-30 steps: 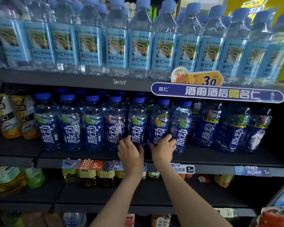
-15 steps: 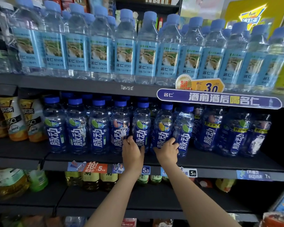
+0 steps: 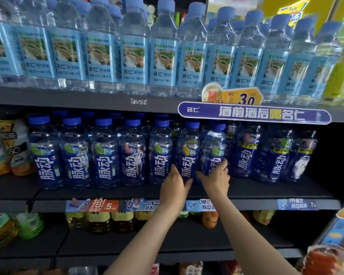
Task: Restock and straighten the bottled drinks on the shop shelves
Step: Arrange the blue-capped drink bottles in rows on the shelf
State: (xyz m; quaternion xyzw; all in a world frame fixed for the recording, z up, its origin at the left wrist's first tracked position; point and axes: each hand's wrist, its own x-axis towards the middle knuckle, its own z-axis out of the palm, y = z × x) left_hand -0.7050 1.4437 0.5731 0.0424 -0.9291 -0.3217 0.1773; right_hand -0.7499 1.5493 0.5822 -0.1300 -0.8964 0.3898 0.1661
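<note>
A row of dark blue sports-drink bottles with blue caps stands along the front of the middle shelf. My left hand grips the base of the sixth bottle from the left. Right beside it, my right hand grips the lower part of the seventh bottle, which leans slightly to the right. Further right, several more blue bottles stand set back in shadow.
Clear water bottles with light blue labels fill the shelf above. A purple banner and a yellow price tag hang on that shelf's edge. Tea bottles stand at left. The lower shelf holds yellow and green drinks.
Both hands have shifted one bottle to the right along the row. The camera has moved closer to the shelf.
</note>
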